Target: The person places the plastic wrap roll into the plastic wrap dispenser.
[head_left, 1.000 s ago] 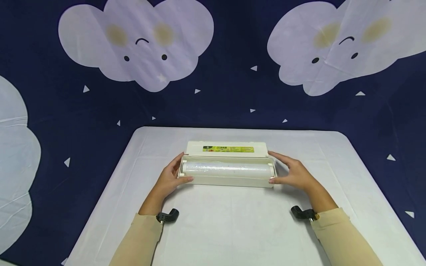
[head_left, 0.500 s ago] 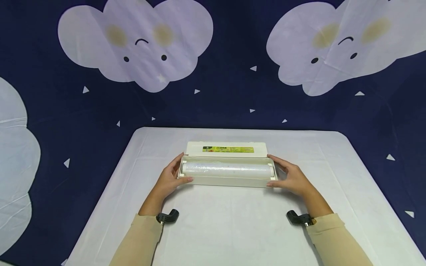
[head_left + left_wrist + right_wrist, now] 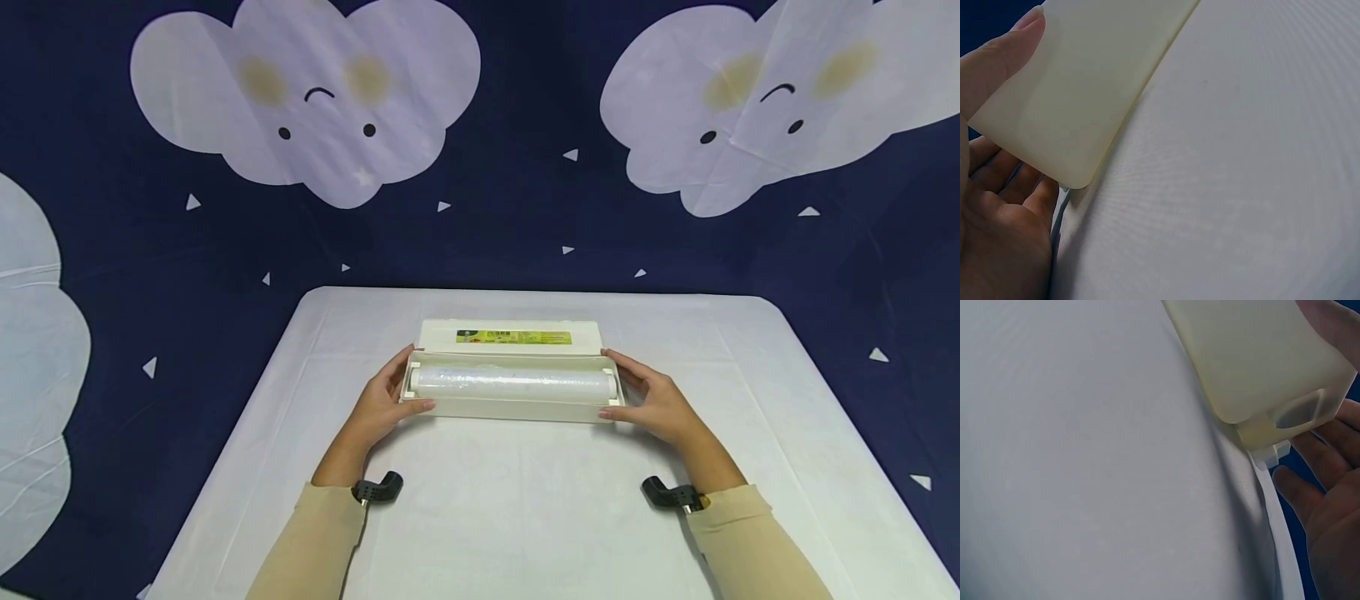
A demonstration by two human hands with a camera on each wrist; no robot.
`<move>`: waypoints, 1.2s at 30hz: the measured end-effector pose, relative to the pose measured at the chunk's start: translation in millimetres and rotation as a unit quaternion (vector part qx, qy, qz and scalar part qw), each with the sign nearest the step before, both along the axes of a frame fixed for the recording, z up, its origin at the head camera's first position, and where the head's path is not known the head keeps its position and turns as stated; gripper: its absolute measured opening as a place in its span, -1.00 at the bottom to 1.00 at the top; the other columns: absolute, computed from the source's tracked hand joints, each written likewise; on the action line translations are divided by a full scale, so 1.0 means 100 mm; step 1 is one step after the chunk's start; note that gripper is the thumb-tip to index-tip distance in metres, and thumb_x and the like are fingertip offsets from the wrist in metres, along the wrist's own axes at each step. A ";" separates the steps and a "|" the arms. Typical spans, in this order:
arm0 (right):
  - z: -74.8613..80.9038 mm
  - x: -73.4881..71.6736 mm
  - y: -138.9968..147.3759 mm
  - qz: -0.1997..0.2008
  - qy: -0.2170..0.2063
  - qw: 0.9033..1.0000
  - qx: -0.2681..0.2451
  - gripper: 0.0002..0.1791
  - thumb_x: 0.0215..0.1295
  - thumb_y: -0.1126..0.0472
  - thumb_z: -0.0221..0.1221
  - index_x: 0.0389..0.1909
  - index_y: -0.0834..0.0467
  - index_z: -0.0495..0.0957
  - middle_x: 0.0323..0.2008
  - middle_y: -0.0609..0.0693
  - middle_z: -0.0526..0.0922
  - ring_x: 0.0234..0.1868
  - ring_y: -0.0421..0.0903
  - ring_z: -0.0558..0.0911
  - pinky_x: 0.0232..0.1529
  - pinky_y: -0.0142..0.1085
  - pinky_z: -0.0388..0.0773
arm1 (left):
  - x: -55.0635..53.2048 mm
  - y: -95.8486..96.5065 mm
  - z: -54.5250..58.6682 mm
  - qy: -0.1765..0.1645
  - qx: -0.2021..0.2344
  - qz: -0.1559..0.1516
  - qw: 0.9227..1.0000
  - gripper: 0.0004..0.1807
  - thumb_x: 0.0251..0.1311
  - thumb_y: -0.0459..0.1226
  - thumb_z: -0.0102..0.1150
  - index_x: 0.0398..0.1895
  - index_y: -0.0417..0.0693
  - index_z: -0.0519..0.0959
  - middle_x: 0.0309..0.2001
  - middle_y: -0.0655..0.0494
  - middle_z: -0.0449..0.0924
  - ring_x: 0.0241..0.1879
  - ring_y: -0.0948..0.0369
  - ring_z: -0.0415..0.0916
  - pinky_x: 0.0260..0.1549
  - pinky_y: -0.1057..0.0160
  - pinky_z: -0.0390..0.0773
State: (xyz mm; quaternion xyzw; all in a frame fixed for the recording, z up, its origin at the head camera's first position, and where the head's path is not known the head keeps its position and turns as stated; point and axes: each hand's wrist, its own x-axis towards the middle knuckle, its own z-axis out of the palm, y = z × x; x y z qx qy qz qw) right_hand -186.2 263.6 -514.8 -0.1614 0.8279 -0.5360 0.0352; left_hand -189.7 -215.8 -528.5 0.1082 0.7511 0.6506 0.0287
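A long cream-white cling film box [image 3: 517,409] sits on the table with its lid [image 3: 525,327] tipped back, a green-yellow label on the lid. Inside lies a shiny roll of cling film [image 3: 513,383]. My left hand [image 3: 379,407] grips the box's left end, thumb on the front wall and fingers round the back corner. At the other end my right hand [image 3: 657,405] holds it the same way. In the left wrist view the thumb [image 3: 1013,53] presses the box front. An oval opening shows in the box's end in the right wrist view, beside the right fingers [image 3: 1329,450].
A white cloth covers the table [image 3: 525,517], with rounded far corners. Behind it hangs a dark blue curtain [image 3: 525,225] printed with clouds and small triangles. Each wrist wears a black camera mount [image 3: 378,487].
My right hand has shifted slightly left and inward, its thumb now further over the box's front wall. The left hand, the box and the lid stay where they were.
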 end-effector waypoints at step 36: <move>-0.16 0.00 -0.04 0.027 -0.003 0.991 -0.129 0.13 0.03 0.51 0.57 0.62 0.24 0.21 0.58 0.21 0.23 0.54 0.22 0.25 0.37 -0.33 0.41 | -0.06 -0.23 0.19 0.157 -0.024 -0.016 0.987 -0.11 0.28 -0.58 0.35 0.63 -0.28 0.17 0.62 -0.14 0.12 0.61 -0.02 -0.02 0.56 0.13 0.00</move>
